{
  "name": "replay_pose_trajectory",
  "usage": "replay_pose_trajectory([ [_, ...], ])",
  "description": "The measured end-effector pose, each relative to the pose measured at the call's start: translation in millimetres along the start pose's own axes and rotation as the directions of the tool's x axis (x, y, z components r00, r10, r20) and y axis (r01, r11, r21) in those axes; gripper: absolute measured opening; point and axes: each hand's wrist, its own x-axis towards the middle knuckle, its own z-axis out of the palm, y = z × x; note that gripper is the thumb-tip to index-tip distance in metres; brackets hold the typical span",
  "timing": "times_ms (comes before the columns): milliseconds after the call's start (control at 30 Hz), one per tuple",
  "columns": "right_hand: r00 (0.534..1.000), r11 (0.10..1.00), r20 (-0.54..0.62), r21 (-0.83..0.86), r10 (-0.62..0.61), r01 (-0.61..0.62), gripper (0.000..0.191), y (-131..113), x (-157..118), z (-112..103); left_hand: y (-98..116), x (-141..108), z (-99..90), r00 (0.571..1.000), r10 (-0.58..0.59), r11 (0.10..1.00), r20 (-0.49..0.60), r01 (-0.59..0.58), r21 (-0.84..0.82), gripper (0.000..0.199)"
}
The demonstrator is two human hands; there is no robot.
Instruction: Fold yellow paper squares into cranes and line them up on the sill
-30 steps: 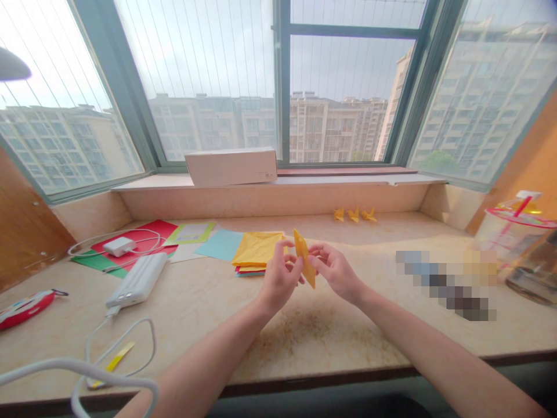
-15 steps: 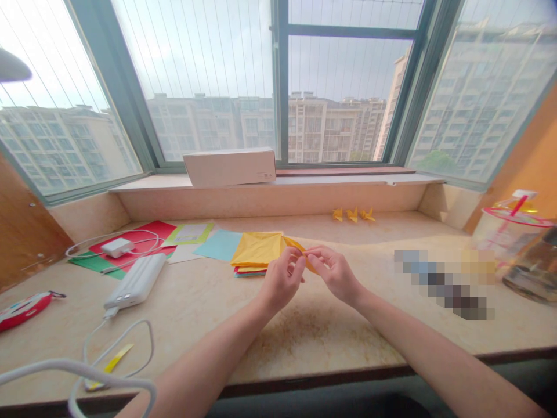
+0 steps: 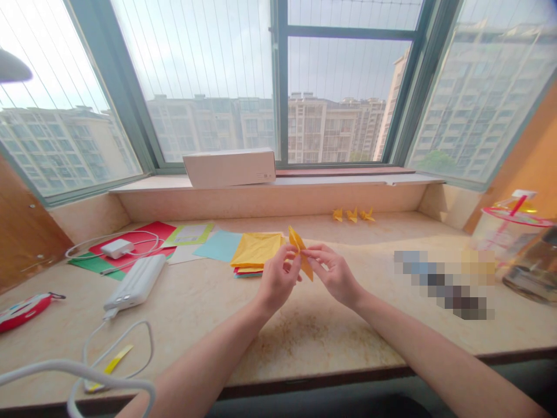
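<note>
Between my two hands a folded piece of yellow origami paper [image 3: 307, 267] is held up above the counter, its points sticking out above and below my fingers. My left hand [image 3: 281, 273] pinches its left side with closed fingers. From the right, my right hand [image 3: 331, 271] grips it between thumb and fingers. Just left of my left hand lies a stack of colored paper squares [image 3: 256, 248], yellow on top with red and blue edges below. Three small yellow folded paper cranes [image 3: 352, 215] stand in a row at the back of the counter.
Loose colored sheets [image 3: 221, 244], a white charger [image 3: 117, 248] and a white power bank [image 3: 137, 281] with cables lie to the left. A red pouch-like item [image 3: 26, 312] is at far left. A lidded cup with a straw [image 3: 500, 232] stands right. A white box [image 3: 230, 167] rests on the sill.
The yellow paper has turned in my fingers: its upper point, earlier slanting left toward the stack, now stands more upright. Both hands keep hold of it and have barely shifted.
</note>
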Motion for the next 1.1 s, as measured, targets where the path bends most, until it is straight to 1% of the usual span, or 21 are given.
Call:
replay_pose_trajectory([
  [67,0.999,1.0,-0.031,-0.009,0.016,-0.017,0.022,-1,1,0,0,0,0.1,1.0,-0.003,0.999,-0.019,0.002,-0.042,0.032],
  [167,0.998,0.999,-0.058,-0.008,0.04,-0.04,0.019,1,2,-1,1,1,-0.2,0.998,-0.033,0.993,-0.05,0.027,-0.113,0.045],
  [233,0.995,0.998,-0.073,0.01,0.066,-0.065,0.017,3,2,-1,2,1,-0.3,0.997,-0.063,0.986,-0.035,0.057,-0.155,0.053],
  [267,0.994,0.997,-0.079,0.017,0.079,-0.078,0.017,4,2,-1,3,1,-0.3,0.997,-0.077,0.983,-0.016,0.073,-0.17,0.053],
  [367,0.992,0.995,-0.082,0.018,0.099,-0.098,0.018,6,3,0,4,2,-0.1,0.994,-0.105,0.977,0.04,0.11,-0.184,0.042],
  [500,0.992,0.994,-0.063,0.014,0.109,-0.109,0.02,6,2,1,5,3,0.3,0.994,-0.105,0.975,0.043,0.111,-0.194,0.035],
  [633,0.987,0.983,-0.084,0.131,0.14,-0.128,0.023,4,2,1,2,3,0.7,0.992,-0.101,0.972,0.072,0.114,-0.205,0.031],
  [700,0.986,0.974,-0.079,0.189,0.144,-0.127,0.022,4,3,1,2,4,1.0,0.99,-0.105,0.967,0.095,0.123,-0.221,0.03],
  [800,0.989,0.97,-0.053,0.21,0.138,-0.124,0.017,3,3,-2,5,4,0.8,0.988,-0.104,0.956,0.118,0.132,-0.261,0.03],
  [867,0.989,0.969,-0.018,0.201,0.147,-0.14,0.015,2,3,-4,7,4,0.0,0.988,-0.102,0.944,0.113,0.131,-0.304,0.034],
  [1000,0.983,0.964,0.108,0.207,0.147,-0.167,0.027,-1,2,-9,9,4,-2.0,0.993,-0.094,0.913,0.074,0.115,-0.392,0.05],
  [1100,0.978,0.974,0.167,0.168,0.125,-0.153,0.034,-1,2,-12,7,5,-2.5,0.994,-0.094,0.91,0.064,0.111,-0.4,0.043],
])
